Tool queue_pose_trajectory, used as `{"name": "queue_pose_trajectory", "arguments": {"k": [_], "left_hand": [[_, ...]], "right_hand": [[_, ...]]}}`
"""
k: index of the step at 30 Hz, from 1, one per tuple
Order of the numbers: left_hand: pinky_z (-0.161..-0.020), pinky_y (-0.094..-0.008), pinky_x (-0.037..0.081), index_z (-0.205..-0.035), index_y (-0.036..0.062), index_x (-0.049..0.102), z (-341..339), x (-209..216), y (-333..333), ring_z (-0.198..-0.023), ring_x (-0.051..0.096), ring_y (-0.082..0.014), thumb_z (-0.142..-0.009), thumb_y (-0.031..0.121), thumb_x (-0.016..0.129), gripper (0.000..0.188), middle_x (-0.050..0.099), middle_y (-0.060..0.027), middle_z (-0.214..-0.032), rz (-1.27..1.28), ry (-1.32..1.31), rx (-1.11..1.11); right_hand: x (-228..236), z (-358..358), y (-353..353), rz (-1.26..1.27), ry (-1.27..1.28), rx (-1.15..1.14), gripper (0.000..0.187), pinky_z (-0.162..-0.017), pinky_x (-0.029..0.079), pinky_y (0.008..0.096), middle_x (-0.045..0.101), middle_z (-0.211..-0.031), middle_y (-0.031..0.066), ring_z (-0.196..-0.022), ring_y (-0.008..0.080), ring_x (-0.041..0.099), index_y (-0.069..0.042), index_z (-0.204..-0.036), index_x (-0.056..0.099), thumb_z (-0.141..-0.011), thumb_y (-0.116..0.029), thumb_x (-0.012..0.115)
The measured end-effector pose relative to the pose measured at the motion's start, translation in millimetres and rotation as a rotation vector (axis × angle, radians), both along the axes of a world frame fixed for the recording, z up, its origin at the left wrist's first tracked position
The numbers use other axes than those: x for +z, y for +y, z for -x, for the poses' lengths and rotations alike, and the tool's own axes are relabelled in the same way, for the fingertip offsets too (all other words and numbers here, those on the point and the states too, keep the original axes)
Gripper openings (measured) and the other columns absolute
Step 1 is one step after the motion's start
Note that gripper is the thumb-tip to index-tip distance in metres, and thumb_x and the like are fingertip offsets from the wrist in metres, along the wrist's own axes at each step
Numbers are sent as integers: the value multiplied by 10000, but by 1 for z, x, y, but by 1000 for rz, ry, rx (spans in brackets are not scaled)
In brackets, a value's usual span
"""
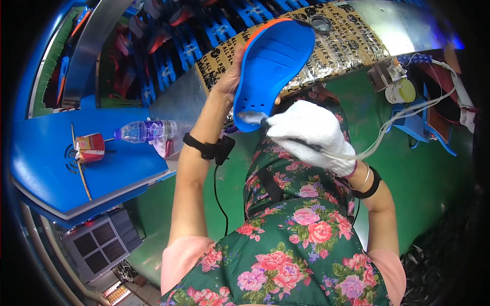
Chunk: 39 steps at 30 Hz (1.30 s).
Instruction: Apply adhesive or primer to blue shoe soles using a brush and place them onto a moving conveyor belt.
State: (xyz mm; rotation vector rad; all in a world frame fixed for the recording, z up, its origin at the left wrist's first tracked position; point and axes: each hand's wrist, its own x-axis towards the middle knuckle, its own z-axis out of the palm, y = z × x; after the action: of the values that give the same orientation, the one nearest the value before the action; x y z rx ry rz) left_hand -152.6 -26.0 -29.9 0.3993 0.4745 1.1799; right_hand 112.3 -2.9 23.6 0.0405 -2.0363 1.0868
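Observation:
A blue shoe sole (pixel 273 66) with an orange edge along its upper left side is tilted up in front of me. My bare left hand (pixel 232 74) grips it by its left side, and a fingertip shows at its right edge. My right hand (pixel 309 135), in a white knitted glove, is closed around a slim brush-like tool. The tool's dark collar (pixel 265 123) shows at the fingertips, and its pale end (pixel 250 118) lies against the narrow lower end of the sole. From the glove a thin whitish tube (pixel 393 122) trails off to the right. Most of the tool is hidden in the glove.
Ahead lies a tape-covered cardboard surface (pixel 352 38) with a small glass dish (pixel 321 24). Blue racks (pixel 219 30) stand behind. On the left, a blue table (pixel 46 137) carries a water bottle (pixel 145 131) and a red box (pixel 91 148). A blue stool-like frame (pixel 413 125) stands right.

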Motion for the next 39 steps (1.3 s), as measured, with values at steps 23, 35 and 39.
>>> {"name": "queue_pose_trajectory", "arguments": {"k": [23,35,39], "left_hand": [[-1183,-644,248,-1392,106,525,-16,-27,-30,-1383,434,-369,-1026,433,388,510,530,-153,-1448,27,-399,912],[-1092,-650,405,-1584,54,268,-83,-32,-96,-1401,404,-480,-813,464,599,934,341,-237,-1585,84,-538,352],[-1106,-681,363,-1526,64,383,-109,-5,-74,-1354,469,-423,-766,543,680,946,456,-216,-1510,92,-332,407]], "right_hand": [[-70,11,28,1543,255,-131,242,-697,550,253,737,-987,110,-815,170,699,45,-1120,695,-884,-2,720],[-36,14,23,1253,84,-62,233,-663,511,228,749,-975,74,-784,98,657,9,-1108,736,-876,-14,737],[-2,3,31,982,-52,-189,241,-693,540,249,754,-975,75,-842,105,680,-3,-1094,752,-855,-26,768]]}}
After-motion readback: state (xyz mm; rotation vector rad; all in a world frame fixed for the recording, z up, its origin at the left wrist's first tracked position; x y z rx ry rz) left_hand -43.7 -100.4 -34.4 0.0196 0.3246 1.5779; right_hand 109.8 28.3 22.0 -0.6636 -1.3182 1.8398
